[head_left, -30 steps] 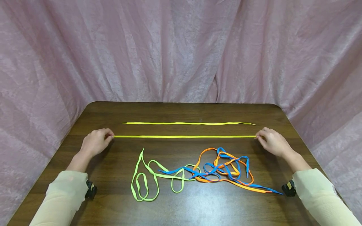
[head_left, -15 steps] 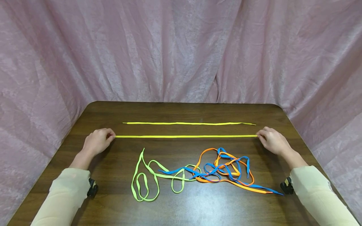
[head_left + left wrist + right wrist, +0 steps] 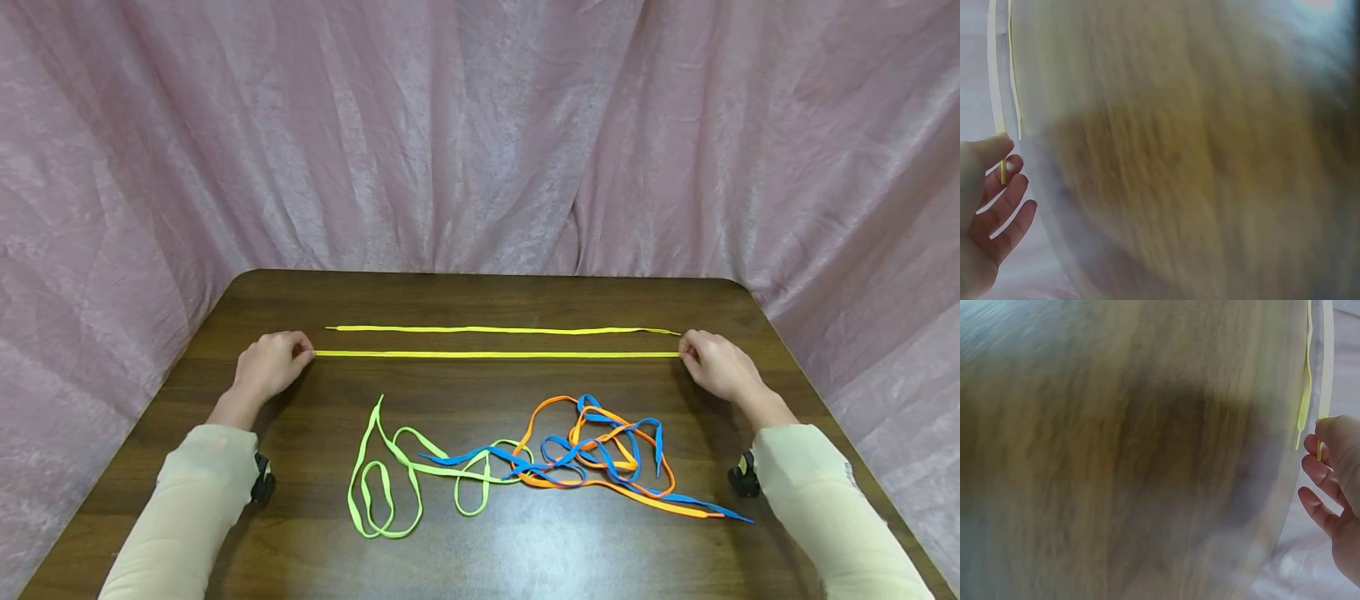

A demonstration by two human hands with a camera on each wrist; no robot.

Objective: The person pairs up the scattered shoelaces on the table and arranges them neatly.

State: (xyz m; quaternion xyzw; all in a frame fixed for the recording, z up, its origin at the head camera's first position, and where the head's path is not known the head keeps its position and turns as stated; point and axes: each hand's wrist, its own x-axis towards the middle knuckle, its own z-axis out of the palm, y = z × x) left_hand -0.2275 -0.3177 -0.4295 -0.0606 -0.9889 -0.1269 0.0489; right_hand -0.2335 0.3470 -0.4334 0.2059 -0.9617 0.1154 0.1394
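Note:
A yellow shoelace point(image 3: 495, 354) is stretched straight from side to side between my two hands. My left hand point(image 3: 272, 363) pinches its left end between thumb and index finger; in the left wrist view the yellow tip point(image 3: 1004, 172) pokes out below the thumb. At the other end my right hand point(image 3: 718, 363) pinches the lace the same way, its tip point(image 3: 1320, 450) showing past the thumb. Just beyond lies a second yellow shoelace point(image 3: 480, 330), laid almost straight on the table and parallel to the held one.
Nearer to me on the brown wooden table point(image 3: 315, 567) lie a looped light green shoelace point(image 3: 416, 467) and, to its right, tangled orange point(image 3: 645, 498) and blue point(image 3: 472, 455) laces. A pink curtain point(image 3: 480, 142) hangs behind the table's far edge.
Both hands have moved slightly away from me, bringing the stretched yellow shoelace nearer the one lying on the table. My left hand has also shifted a little to the right.

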